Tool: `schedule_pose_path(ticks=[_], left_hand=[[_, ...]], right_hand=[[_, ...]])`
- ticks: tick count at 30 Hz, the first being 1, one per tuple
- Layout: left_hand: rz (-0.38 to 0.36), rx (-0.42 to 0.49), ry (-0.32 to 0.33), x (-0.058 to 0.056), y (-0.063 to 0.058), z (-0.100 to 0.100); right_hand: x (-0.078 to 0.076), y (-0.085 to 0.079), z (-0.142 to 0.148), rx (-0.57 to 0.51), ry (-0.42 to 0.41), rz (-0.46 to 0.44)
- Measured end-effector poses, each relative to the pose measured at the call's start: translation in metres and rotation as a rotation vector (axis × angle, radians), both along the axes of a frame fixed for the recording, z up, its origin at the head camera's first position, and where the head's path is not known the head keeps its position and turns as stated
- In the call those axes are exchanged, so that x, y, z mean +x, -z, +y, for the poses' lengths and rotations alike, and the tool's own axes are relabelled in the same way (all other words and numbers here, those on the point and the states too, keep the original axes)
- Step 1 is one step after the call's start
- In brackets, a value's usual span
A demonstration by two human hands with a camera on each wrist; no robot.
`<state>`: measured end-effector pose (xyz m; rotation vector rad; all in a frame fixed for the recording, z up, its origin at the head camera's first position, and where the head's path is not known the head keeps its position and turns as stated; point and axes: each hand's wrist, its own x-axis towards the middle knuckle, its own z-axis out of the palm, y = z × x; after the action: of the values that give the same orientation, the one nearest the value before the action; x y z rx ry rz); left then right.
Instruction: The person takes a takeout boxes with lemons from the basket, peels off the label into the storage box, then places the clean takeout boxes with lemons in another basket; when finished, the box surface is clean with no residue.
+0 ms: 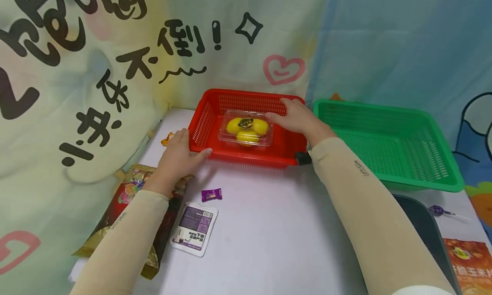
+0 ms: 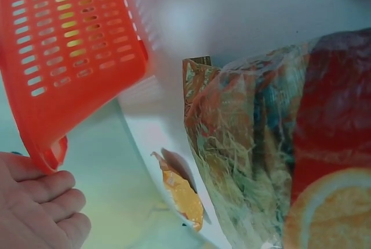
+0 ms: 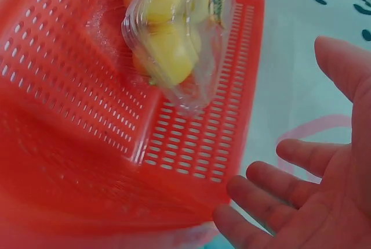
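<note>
A red plastic basket [image 1: 246,155] with slotted walls stands at the back of the table. Inside it, a clear plastic box [image 1: 246,130] with a dark label holds 3 yellow fruits [image 3: 174,51]. My left hand [image 1: 178,160] grips the basket's front left corner, thumb at the front rim and fingers outside the left wall; in the left wrist view the fingers [image 2: 55,194] curl at the rim. My right hand [image 1: 297,120] is over the right rear part of the basket, thumb near the box. In the right wrist view its fingers [image 3: 284,182] are spread and loose, holding nothing.
A green basket [image 1: 434,154] stands at right, a dark grey container [image 1: 417,218] nearer. At left lie a large gold-red bag [image 1: 127,197], an orange wrapper [image 2: 182,197], a purple candy [image 1: 211,195] and a white-purple pack [image 1: 194,229]. A lollipop [image 1: 438,210] and orange packet [image 1: 470,261] lie far right.
</note>
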<state>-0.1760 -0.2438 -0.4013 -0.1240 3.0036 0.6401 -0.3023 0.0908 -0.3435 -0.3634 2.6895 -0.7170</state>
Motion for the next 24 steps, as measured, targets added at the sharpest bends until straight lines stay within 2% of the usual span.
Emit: schedule_pose_path(ticks=[5, 14, 19, 24], left_hand=[[0.003, 0.008, 0.003, -0.001, -0.001, 0.001], [0.014, 0.006, 0.013, -0.003, 0.007, -0.001], [0.012, 0.0, 0.011, -0.002, 0.005, -0.001], [0.007, 0.003, -0.004, -0.001, 0.004, -0.002]], right_hand=[[-0.01, 0.006, -0.003, -0.009, 0.054, -0.065], [-0.022, 0.021, -0.009, 0.012, 0.129, -0.191], [-0.025, 0.028, -0.015, 0.004, 0.137, -0.232], [-0.027, 0.033, -0.021, -0.02, 0.183, -0.279]])
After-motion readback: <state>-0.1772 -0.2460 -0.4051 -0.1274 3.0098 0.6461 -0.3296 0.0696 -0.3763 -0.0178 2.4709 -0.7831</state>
